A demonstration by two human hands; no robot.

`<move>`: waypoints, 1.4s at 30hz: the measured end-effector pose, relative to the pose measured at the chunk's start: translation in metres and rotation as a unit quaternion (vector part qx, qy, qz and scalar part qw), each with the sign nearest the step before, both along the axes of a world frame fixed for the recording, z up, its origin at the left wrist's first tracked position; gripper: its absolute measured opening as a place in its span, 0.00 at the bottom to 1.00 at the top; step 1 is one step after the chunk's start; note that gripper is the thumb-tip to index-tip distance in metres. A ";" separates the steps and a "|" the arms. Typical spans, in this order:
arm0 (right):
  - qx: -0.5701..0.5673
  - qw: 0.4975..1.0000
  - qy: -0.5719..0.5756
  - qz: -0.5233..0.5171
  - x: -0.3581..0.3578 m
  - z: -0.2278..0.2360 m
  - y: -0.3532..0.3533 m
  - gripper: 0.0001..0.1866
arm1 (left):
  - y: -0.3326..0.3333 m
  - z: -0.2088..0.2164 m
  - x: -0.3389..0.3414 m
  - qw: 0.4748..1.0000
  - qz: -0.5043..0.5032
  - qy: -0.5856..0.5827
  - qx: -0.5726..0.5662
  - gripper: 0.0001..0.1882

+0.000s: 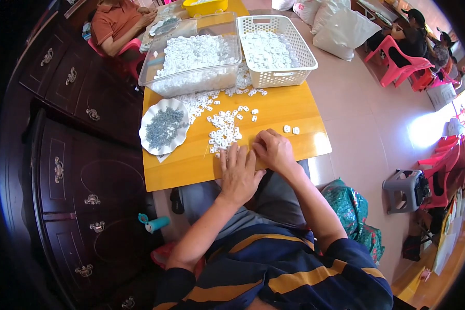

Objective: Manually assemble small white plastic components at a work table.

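My left hand (237, 174) lies with fingers stretched out on the yellow tabletop, at the near edge of a loose pile of small white plastic pieces (224, 126) with dark holes. Close beside it, my right hand (274, 150) has its fingers curled and pinched together at the table. Whatever is between those fingertips is hidden. Two white pieces (291, 129) sit apart, beyond my right hand. Left of the pile, a white scalloped plate (183, 135) holds a heap of small grey parts (163, 126), too fine to make out.
At the table's far side stand a clear plastic bin (191, 77) and a cream perforated basket (279, 78), both holding white pieces. A dark drawer cabinet (88, 155) runs along the left. Another person (120, 26) sits beyond it. Green bags (349, 206) rest on the floor to my right.
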State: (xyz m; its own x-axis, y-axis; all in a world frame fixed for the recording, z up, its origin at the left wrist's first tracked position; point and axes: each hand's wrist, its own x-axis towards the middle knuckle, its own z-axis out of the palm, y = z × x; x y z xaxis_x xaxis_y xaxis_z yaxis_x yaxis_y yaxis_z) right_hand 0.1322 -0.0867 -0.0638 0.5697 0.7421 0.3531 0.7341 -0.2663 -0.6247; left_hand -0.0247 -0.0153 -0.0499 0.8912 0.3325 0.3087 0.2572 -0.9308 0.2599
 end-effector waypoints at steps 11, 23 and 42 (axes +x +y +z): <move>0.184 0.890 0.413 -0.062 -0.034 0.004 -0.061 0.05 | 0.004 -0.012 -0.006 0.987 -0.096 -0.121 0.040 0.06; 0.195 0.793 0.577 0.000 -0.053 -0.010 -0.078 0.10 | -0.016 -0.003 0.003 0.901 -0.013 -0.191 -0.389 0.05; 0.194 0.724 0.662 -0.015 -0.051 -0.007 -0.080 0.07 | -0.012 -0.003 -0.001 0.869 -0.044 -0.164 -0.465 0.05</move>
